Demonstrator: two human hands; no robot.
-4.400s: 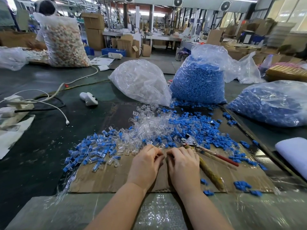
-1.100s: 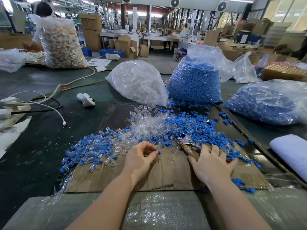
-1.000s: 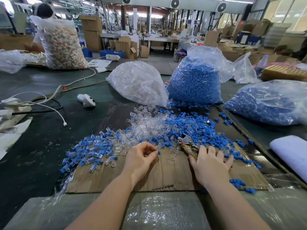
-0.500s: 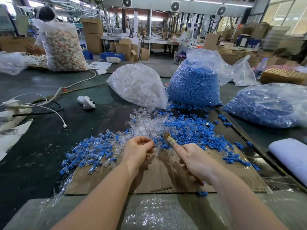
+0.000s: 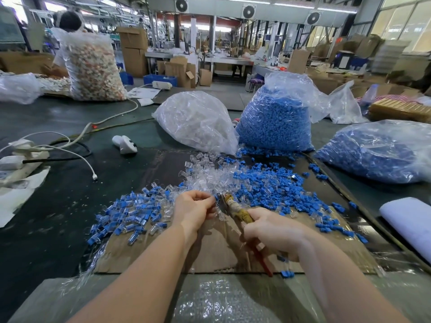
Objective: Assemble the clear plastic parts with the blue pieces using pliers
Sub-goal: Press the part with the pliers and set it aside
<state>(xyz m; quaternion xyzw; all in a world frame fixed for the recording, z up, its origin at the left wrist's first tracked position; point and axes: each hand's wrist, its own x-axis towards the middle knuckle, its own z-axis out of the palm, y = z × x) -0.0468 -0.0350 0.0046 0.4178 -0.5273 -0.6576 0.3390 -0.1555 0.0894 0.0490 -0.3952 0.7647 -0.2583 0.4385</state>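
Step in hand: a worker's left hand (image 5: 194,209) pinches a small clear-and-blue part (image 5: 213,198) at its fingertips and offers it to the nose of the pliers (image 5: 229,205), above the cardboard sheet (image 5: 224,252) on the bench (image 5: 58,206).
Left grip: clenched on the part, thumb and fingers curled round it; the part itself is mostly hidden and too small to read closely.
Right grip: the right hand (image 5: 275,231) is wrapped round the taped pliers handles, with one red handle showing below the palm.
Jaws: they sit touching or just beside the part; whether they have bitten yet cannot be told.
Doing it well: the squeeze likely wants the blue piece square to its clear shell, fingertips kept back from the nose, and a short, firm press so the plastic seats without cracking.
Loose stock: clear plastic parts (image 5: 210,173) heaped mid-sheet, blue pieces (image 5: 270,187) spread to their right.
Joined units: a scatter of clear-and-blue pieces (image 5: 126,213) lies left of the hands, seemingly finished work.
Containers: one clear bag (image 5: 196,122) holds clear parts; a tall open bag (image 5: 275,122) holds blue pieces, some spilled at its foot; a third bag (image 5: 377,150) at right holds more blue.
Far left: a big bag (image 5: 93,68) of pale mixed pieces, kind unclear.
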